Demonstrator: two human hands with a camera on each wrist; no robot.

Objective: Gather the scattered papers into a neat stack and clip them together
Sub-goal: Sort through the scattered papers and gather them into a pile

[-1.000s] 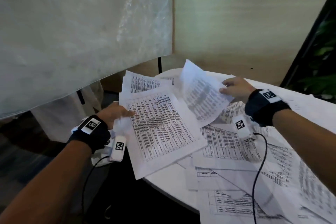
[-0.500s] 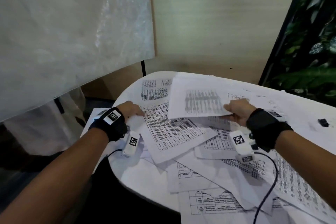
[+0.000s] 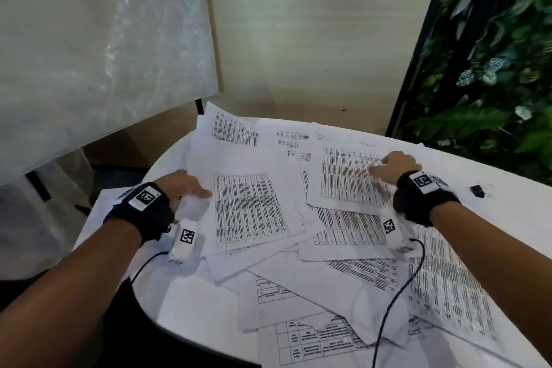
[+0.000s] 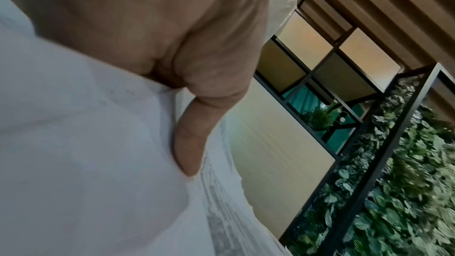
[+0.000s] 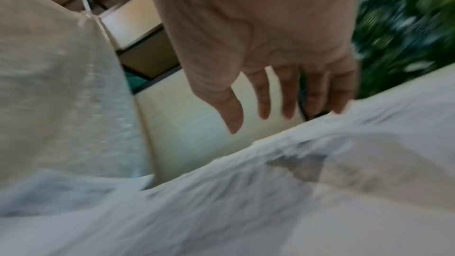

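Several printed sheets lie scattered and overlapping on a round white table (image 3: 185,323). My left hand (image 3: 191,188) grips the left edge of a small bundle of papers (image 3: 248,212), thumb on top; the left wrist view shows the thumb (image 4: 189,143) pressed onto the paper (image 4: 86,163). My right hand (image 3: 388,166) hovers over a table-printed sheet (image 3: 346,179) further right, fingers straight and spread. In the right wrist view its fingers (image 5: 263,104) hold nothing above blurred paper (image 5: 270,192). A black binder clip (image 3: 477,190) lies on the table just right of the right wrist.
A plastic-wrapped board (image 3: 98,39) stands behind the table on the left, and a wall of green plants (image 3: 493,69) on the right. A black cable (image 3: 397,293) trails from the right wrist across the papers. The table edge (image 3: 143,299) curves near my left forearm.
My right hand swung the lifted sheet to the right, laid it flat on the table and let go. My left hand kept its hold on the bundle.
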